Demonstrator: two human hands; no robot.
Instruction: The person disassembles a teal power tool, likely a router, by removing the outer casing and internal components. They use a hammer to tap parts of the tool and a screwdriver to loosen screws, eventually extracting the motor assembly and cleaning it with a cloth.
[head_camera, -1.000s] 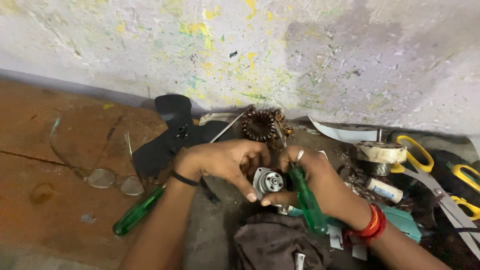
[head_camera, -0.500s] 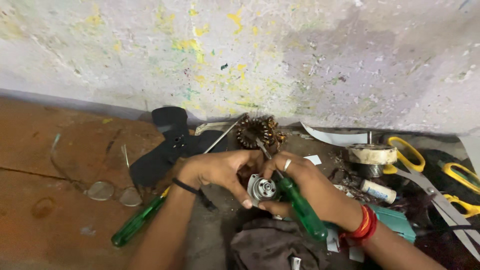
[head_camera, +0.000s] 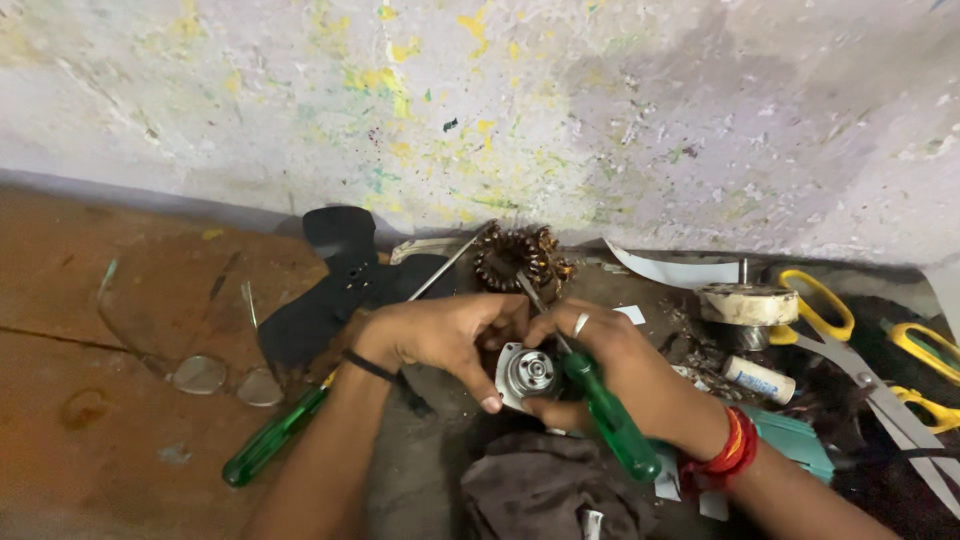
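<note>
Below a paint-flecked wall, the left hand (head_camera: 440, 335) clasped the small motor housing (head_camera: 527, 374) while the right hand (head_camera: 590, 350), gripping the green screwdriver (head_camera: 610, 420), had tilted its blade upward.

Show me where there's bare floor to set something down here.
Free: the brown floor left of the black fan blade and the lying green screwdriver. Crowded: right of the hands, among tape roll, scissors and scraps.

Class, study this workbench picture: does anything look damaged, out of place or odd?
Yes. The wall is flecked with peeling paint. A coil winding lies loose among scissors and paper scraps. A second green screwdriver lies by the left hand, apart from the one in the right hand.
</note>
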